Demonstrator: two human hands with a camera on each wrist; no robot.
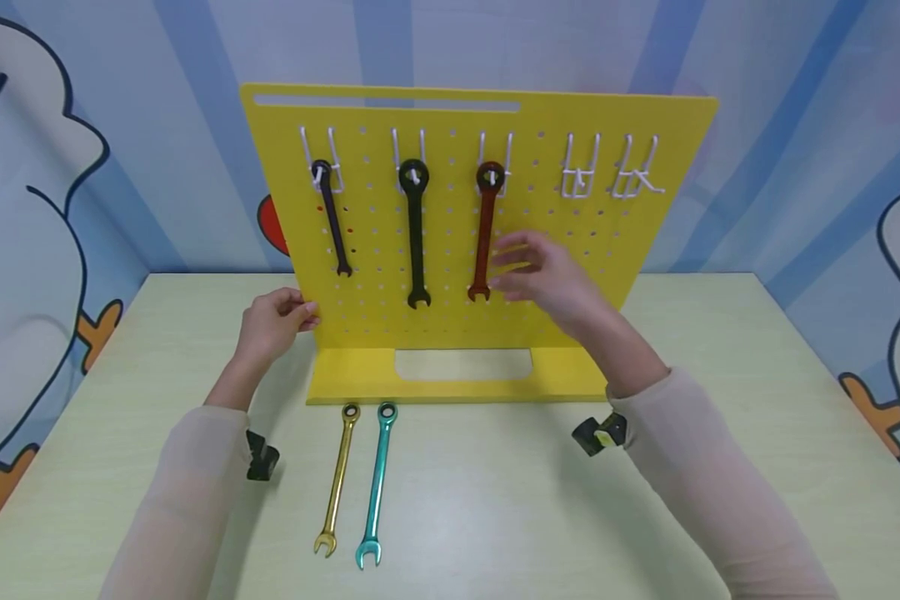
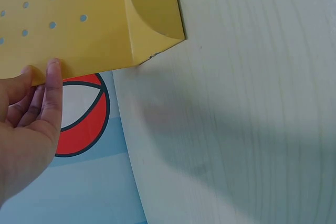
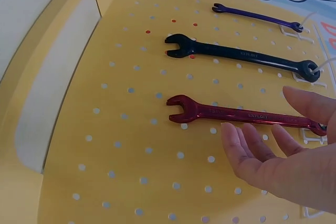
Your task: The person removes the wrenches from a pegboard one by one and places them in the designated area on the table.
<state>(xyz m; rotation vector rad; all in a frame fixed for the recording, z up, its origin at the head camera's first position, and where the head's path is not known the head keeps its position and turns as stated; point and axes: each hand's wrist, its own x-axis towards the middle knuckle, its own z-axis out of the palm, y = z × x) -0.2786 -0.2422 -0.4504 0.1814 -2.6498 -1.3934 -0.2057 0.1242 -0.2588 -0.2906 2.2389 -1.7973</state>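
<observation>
A yellow pegboard [image 1: 450,325] stands upright on its base. My left hand [image 1: 273,323] pinches its left edge between thumb and fingers, and the left wrist view shows the fingertips [image 2: 54,69] on that edge. Three combination wrenches hang by their ring ends: a dark purple wrench [image 1: 333,221], a black wrench [image 1: 416,237] and a red wrench [image 1: 485,233]. Just right of the red one is my right hand [image 1: 543,279], its fingers loosely bent with nothing in them. In the right wrist view those fingers [image 3: 252,142] lie alongside the red wrench's shaft.
Two white hooks [image 1: 581,179] [image 1: 633,179] at the pegboard's upper right carry nothing. On the pale table [image 1: 480,500], a gold wrench [image 1: 337,479] and a teal wrench [image 1: 377,487] lie before the base. A patterned blue wall [image 1: 495,42] is behind.
</observation>
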